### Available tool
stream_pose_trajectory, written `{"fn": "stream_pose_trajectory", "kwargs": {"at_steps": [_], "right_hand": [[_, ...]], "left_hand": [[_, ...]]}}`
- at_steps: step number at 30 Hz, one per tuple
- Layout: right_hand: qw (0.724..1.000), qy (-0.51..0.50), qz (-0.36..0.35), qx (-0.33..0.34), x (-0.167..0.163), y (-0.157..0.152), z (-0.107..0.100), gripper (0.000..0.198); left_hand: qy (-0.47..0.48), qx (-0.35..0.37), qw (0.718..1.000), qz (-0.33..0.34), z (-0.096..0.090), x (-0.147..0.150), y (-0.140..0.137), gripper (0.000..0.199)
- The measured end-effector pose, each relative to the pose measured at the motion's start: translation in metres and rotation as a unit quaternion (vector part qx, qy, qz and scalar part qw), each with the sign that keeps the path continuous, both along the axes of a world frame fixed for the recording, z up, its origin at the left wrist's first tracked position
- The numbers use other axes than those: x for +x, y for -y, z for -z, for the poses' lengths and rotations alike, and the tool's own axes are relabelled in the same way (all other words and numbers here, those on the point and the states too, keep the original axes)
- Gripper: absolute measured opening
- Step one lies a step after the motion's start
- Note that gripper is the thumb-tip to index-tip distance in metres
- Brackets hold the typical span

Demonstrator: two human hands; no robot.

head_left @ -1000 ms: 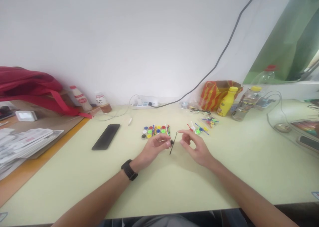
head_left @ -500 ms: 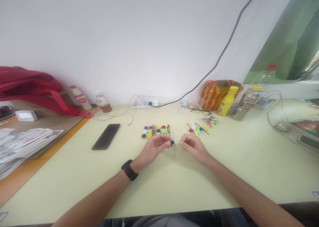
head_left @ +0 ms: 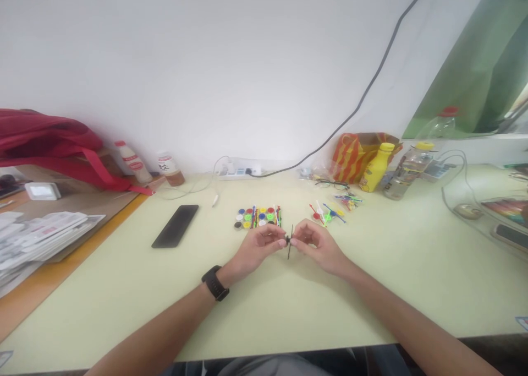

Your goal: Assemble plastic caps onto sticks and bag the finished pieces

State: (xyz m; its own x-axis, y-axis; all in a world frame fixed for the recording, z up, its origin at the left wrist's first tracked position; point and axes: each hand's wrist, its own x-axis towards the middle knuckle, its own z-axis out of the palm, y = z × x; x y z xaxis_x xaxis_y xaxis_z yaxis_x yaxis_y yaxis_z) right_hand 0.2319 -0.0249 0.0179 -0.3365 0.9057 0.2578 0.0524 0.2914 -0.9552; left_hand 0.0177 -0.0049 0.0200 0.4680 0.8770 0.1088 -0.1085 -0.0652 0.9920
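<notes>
Between the fingertips of both hands is a small black arrow spinner [head_left: 291, 241], a dark hub with a thin stick across it. My left hand [head_left: 260, 248], with a black watch at the wrist, pinches the hub from the left. From the right, my right hand [head_left: 317, 245] has thumb and fingers closed at the spinner's stick. Just beyond the left hand lie rows of coloured round discs [head_left: 247, 218] and thin arrow sticks [head_left: 254, 216], partly covered by the fingers. Behind the right hand, several assembled coloured spinners [head_left: 327, 215] rest on the table.
A black phone [head_left: 175, 226] lies to the left. Along the wall are a power strip [head_left: 239, 172], eyeglasses [head_left: 332, 185], a small bag of coloured pieces [head_left: 350, 201], a yellow bottle [head_left: 377, 168] and a clear bottle [head_left: 408, 171]. Papers [head_left: 49, 235] cover the left side.
My right hand has moved slightly left, and its fingertips now meet the black spinner. The stick, a faint blur before, shows sharply now. My left hand has barely moved.
</notes>
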Motion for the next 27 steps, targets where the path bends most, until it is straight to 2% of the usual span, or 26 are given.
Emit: {"fn": "stream_pose_trajectory", "kwargs": {"at_steps": [4, 9, 12, 15, 17, 20, 24, 27], "right_hand": [[1.000, 0.005, 0.011, 0.014, 0.000, 0.002, 0.001, 0.027], [0.994, 0.018, 0.070, 0.077, 0.000, 0.005, -0.001, 0.048], [0.994, 0.037, 0.061, 0.077, 0.002, 0.005, -0.002, 0.030], [0.997, 0.053, 0.010, 0.049, 0.006, 0.001, -0.002, 0.059], [0.998, 0.046, 0.017, 0.040, 0.009, -0.001, -0.001, 0.063], [0.999, 0.022, 0.039, 0.028, 0.009, -0.003, -0.002, 0.051], [1.000, -0.019, 0.013, 0.008, 0.003, 0.000, -0.004, 0.033], [1.000, -0.007, 0.002, 0.001, 0.000, 0.002, -0.003, 0.028]], "left_hand": [[-0.004, 0.004, 1.000, -0.001, 0.001, -0.001, -0.001, 0.031], [0.003, 0.004, 1.000, -0.006, 0.003, -0.001, -0.002, 0.029], [0.008, 0.002, 1.000, -0.008, 0.004, -0.001, -0.002, 0.028], [0.012, -0.001, 1.000, -0.009, 0.003, -0.001, -0.002, 0.028], [0.014, -0.005, 1.000, -0.010, 0.002, -0.001, -0.002, 0.028], [0.015, -0.010, 1.000, -0.011, -0.001, 0.000, -0.001, 0.028], [0.010, -0.002, 1.000, -0.007, -0.002, 0.000, 0.000, 0.026], [0.008, 0.010, 1.000, -0.006, 0.001, -0.001, -0.001, 0.025]]}}
